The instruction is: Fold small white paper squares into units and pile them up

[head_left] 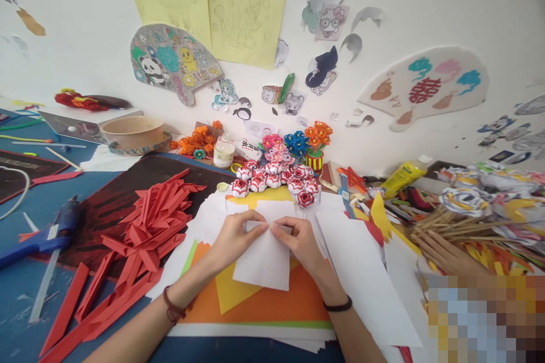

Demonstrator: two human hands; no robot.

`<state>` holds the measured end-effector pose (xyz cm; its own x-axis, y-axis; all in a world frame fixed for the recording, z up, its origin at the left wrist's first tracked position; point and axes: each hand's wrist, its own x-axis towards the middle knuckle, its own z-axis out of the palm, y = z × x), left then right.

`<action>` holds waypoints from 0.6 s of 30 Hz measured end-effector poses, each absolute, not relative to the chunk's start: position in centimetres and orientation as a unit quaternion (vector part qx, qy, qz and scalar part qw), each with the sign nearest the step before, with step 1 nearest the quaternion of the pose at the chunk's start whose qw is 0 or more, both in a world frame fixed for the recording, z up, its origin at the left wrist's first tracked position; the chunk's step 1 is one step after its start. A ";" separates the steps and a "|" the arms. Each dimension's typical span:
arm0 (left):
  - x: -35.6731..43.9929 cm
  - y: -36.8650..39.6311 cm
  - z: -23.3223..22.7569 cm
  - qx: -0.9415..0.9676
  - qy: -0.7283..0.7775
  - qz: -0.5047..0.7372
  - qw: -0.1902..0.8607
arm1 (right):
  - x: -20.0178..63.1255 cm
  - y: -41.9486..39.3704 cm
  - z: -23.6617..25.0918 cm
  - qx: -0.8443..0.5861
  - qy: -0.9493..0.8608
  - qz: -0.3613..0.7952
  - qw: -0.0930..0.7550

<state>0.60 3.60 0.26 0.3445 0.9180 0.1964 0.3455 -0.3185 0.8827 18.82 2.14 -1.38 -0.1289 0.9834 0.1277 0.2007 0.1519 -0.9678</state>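
Note:
Between my two hands is a white sheet of paper [266, 264], hanging over a stack of orange sheets [293, 306] and yellow paper [232, 289]. My left hand [238, 238] pinches the sheet near its upper middle, thumb and fingertips together. Close beside it, my right hand [300, 238] pinches the same sheet, and the fingertips of both hands almost meet. Just beyond my hands sits a cluster of red-and-white paper flowers [272, 177]. Loose white sheets [357, 261] lie to the right of my right hand.
Folded red paper strips [145, 238] are piled at left, near a blue glue gun [46, 238]. Another person's hand [447, 252] rests by paper flowers with stems [464, 204] at right. A glass jar [223, 151], beige bowl [131, 131] and yellow bottle [404, 176] stand near the wall.

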 end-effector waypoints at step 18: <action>0.3 4.5 -1.6 0.686 0.487 0.348 0.413 | 19.8 2.9 -2.5 -0.540 -0.592 0.453 0.391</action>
